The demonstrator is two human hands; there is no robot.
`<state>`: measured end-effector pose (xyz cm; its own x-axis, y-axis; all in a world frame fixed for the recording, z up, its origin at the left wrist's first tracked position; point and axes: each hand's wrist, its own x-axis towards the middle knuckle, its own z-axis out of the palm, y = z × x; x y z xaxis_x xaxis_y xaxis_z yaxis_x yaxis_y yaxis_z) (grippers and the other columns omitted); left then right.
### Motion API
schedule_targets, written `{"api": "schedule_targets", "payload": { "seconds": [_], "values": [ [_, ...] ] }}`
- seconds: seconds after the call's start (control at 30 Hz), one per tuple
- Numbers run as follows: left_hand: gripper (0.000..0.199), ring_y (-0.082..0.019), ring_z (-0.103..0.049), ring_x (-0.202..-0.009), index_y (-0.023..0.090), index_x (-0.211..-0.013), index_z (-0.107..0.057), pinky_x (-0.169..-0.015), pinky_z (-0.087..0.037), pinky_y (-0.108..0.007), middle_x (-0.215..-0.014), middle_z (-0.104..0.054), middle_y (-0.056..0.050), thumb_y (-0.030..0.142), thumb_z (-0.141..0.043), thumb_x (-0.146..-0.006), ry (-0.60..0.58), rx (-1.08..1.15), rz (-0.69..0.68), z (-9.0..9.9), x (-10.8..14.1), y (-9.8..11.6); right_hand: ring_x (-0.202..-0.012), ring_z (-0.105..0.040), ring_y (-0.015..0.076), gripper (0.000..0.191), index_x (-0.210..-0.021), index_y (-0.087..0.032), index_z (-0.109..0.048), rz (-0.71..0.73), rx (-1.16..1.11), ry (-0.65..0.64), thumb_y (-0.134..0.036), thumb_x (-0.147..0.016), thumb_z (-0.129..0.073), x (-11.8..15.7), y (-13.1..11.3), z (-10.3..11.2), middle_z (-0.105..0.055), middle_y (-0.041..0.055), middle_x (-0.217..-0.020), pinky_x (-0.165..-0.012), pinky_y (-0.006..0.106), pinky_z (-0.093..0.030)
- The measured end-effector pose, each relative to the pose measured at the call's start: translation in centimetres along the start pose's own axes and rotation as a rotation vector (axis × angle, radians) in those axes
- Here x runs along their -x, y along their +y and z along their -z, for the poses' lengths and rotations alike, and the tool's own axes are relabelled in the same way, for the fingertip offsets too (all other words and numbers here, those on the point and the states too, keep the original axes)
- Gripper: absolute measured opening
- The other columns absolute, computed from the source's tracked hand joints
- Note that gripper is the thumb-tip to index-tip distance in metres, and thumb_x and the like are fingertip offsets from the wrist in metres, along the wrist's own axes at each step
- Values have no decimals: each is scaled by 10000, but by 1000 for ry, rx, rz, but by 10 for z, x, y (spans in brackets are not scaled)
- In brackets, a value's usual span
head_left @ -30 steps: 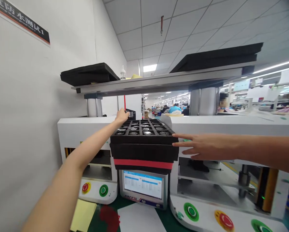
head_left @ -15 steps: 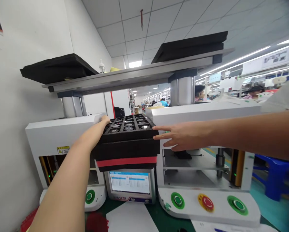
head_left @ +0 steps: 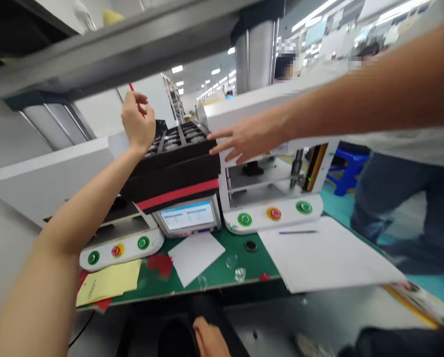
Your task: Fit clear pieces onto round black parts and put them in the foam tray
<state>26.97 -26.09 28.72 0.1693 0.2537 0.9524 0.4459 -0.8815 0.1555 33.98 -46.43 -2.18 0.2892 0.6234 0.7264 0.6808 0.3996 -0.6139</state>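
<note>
My left hand [head_left: 138,121] is raised above the left end of a stack of black trays [head_left: 177,173], its fingers loosely bent and apart, with nothing in them. The top tray has compartments holding round parts, and a red layer shows low in the stack. My right hand [head_left: 211,338] rests on my dark-clothed lap at the bottom edge, fingers folded together, nothing seen in them. From the right, another person's hand [head_left: 244,139] with spread fingers reaches to the right side of the stack. Under the stack sits a screen [head_left: 187,216].
White machines with green and red buttons [head_left: 274,213] flank the screen. The green table [head_left: 155,285] bears yellow papers [head_left: 112,282], white sheets [head_left: 329,258], a pen, a black ring and clear discs. A person in jeans [head_left: 389,198] stands right; a metal shelf crosses above.
The view has tilted down, bringing the table and my right hand into sight. My left hand has lifted off the tray's left side. The other person's hand is still beside the stack.
</note>
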Motion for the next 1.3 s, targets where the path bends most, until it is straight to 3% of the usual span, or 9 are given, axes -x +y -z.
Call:
{"api": "schedule_targets", "payload": {
  "seconds": [0.07, 0.13, 0.2, 0.3, 0.47, 0.63, 0.77, 1.03, 1.3],
  "values": [
    [128, -172, -595, -868, 172, -980, -592, -839, -473, -340, -1025, -652, -80, 114, -542, -877, -116, 155, -115, 1, 72, 27, -929, -635, 164, 246, -1138, -194, -606, -49, -20, -91, -353, -951, -595, 96, -23, -51, -622, 63, -1115, -775, 314, -560],
    [98, -201, -607, -940, 181, -934, -625, -884, -472, -360, -989, -672, -68, 177, -541, -883, -590, 260, -139, 3, 164, 59, -775, -627, 125, 244, -1084, -148, -606, -67, -36, -156, -355, -958, -584, 165, -34, -92, -634, 38, -978, -668, 271, -556],
    [129, -208, -621, -973, 188, -962, -651, -887, -487, -349, -1014, -688, -74, 194, -550, -882, -1007, 273, -68, -5, 255, 87, -656, -592, 90, 218, -998, -132, -611, -84, -28, -194, -344, -965, -576, 205, -29, -119, -620, 4, -849, -586, 226, -527],
    [172, -239, -622, -1039, 169, -1001, -676, -919, -505, -369, -1080, -691, -104, 182, -636, -834, -1167, 253, -19, -46, 348, 106, -590, -565, 74, 208, -943, -137, -609, -98, 11, -203, -335, -977, -557, 231, -6, -135, -604, -15, -774, -540, 200, -501],
    [304, -269, -560, -1178, 145, -1154, -615, -1006, -458, -520, -1251, -600, -110, 271, -648, -879, -1243, 230, 260, -122, 389, 106, -560, -556, 74, 247, -965, -142, -601, -116, 53, -183, -377, -985, -528, 248, 14, -141, -611, -13, -764, -526, 203, -495],
    [305, -245, -579, -1153, 160, -1171, -607, -987, -484, -496, -1263, -597, -101, 326, -604, -916, -1249, 459, 638, -137, 390, 105, -616, -590, 90, 269, -999, -134, -598, -170, -13, -180, -394, -980, -533, 251, 15, -138, -628, 4, -816, -570, 229, -522],
    [323, -232, -663, -1034, 97, -1123, -640, -957, -523, -424, -1124, -690, -157, 344, -509, -961, -1172, 765, 982, -93, 383, 101, -613, -584, 86, 264, -1005, -133, -599, -219, -91, -168, -388, -980, -537, 244, 16, -126, -620, -1, -814, -572, 228, -521],
    [323, -149, -696, -795, 73, -925, -711, -740, -544, -213, -959, -748, -158, 367, -735, -792, -785, 1226, 1493, 60, 390, 99, -507, -499, 59, 310, -978, -131, -599, -298, -227, -90, -434, -977, -532, 250, 8, -116, -559, -39, -700, -488, 192, -457],
    [326, -89, -602, -616, 105, -865, -749, -610, -491, -192, -884, -755, -122, 397, -794, -729, -433, 1138, 1518, 159, 433, 109, -665, -627, 93, 167, -1005, -175, -515, -483, -335, 245, -300, -929, -596, 213, -40, -55, -629, 10, -832, -598, 202, -534]
  ]
}}
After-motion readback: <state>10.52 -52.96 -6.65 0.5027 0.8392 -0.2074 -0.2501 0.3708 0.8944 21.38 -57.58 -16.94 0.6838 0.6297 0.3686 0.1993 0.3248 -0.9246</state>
